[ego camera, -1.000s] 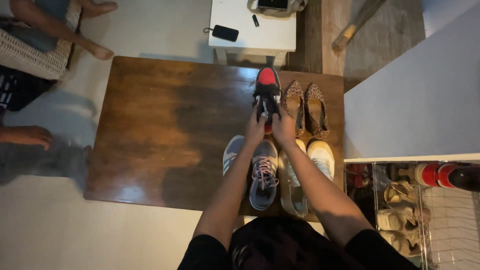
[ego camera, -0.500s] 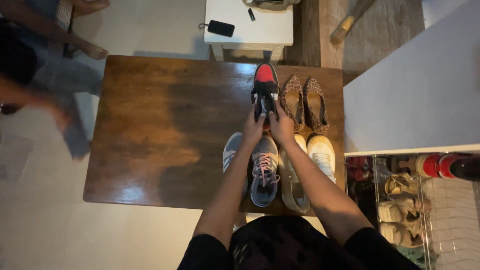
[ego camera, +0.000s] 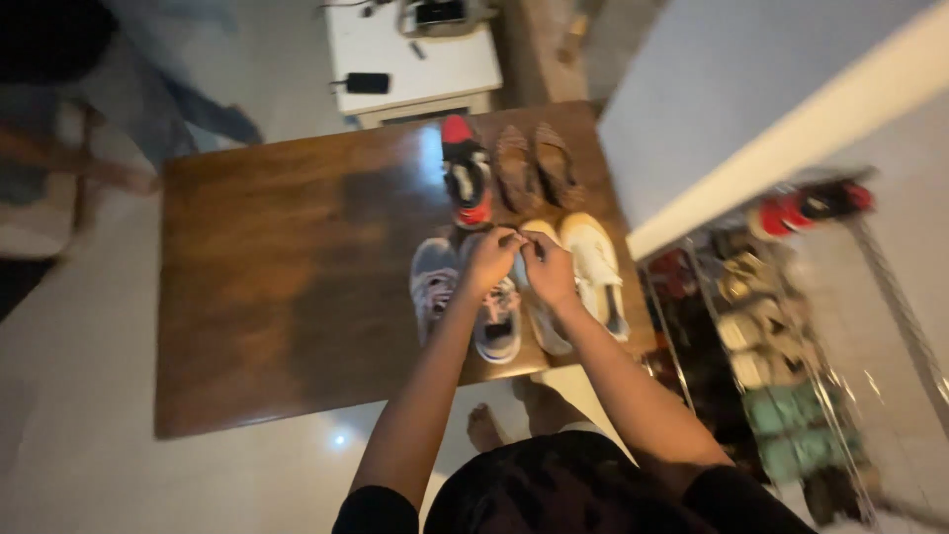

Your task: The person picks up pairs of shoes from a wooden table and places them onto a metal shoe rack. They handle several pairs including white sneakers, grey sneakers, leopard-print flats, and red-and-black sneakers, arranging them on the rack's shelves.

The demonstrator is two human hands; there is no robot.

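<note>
- Both hands meet above the near row of shoes on the dark wooden table (ego camera: 267, 297). The left hand (ego camera: 491, 259) and right hand (ego camera: 547, 269) have fingertips pinched together at one spot; what they pinch is too small to tell.
- Under the left hand lies a pair of grey sneakers (ego camera: 435, 287), toes pointing away.
- Just right of them, partly under the right hand, lies a pair of cream shoes (ego camera: 593, 262).
- Beyond, a black and red sneaker (ego camera: 465, 173) lies alone, with 2 brown patterned flats (ego camera: 534, 168) beside it.
- To the right stands a wire shoe rack (ego camera: 771, 356).
- Farthest off, a white side table (ego camera: 415, 64) carries a dark phone (ego camera: 368, 83).
</note>
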